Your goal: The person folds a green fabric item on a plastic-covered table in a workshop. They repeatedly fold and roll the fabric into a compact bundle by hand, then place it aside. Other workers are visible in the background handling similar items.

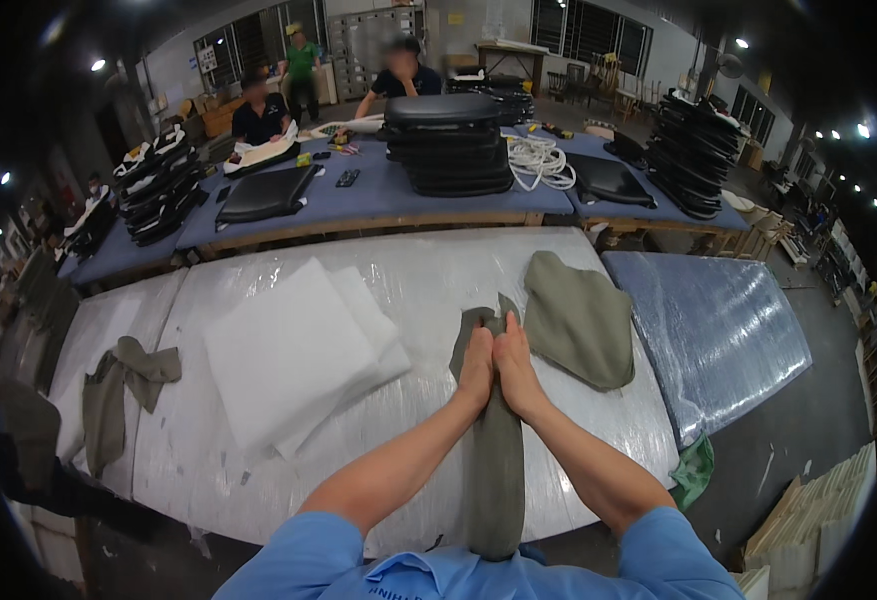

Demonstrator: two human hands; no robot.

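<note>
Both my arms reach forward over the plastic-covered table. My left hand (pixel 476 367) and my right hand (pixel 516 367) meet side by side, pressed against a long piece of grey-green fabric (pixel 497 480). One end of this cloth spreads out past my fingers, while the rest runs back toward my body and over the near table edge. The fingers are partly hidden by the hands and the folds. Just right of my right hand lies a flat grey-green fabric piece (pixel 579 320) with rounded corners. To the left, white foam sheets (pixel 289 350) are stacked slightly askew.
A crumpled grey-green cloth (pixel 124 390) lies at the left. Beyond stands a blue-topped table (pixel 359 210) with stacked black seat pads (pixel 449 150) and coiled white cord (pixel 539 162); people sit behind it. A plastic-wrapped blue panel (pixel 719 320) adjoins on the right, near stacked boards (pixel 809 520).
</note>
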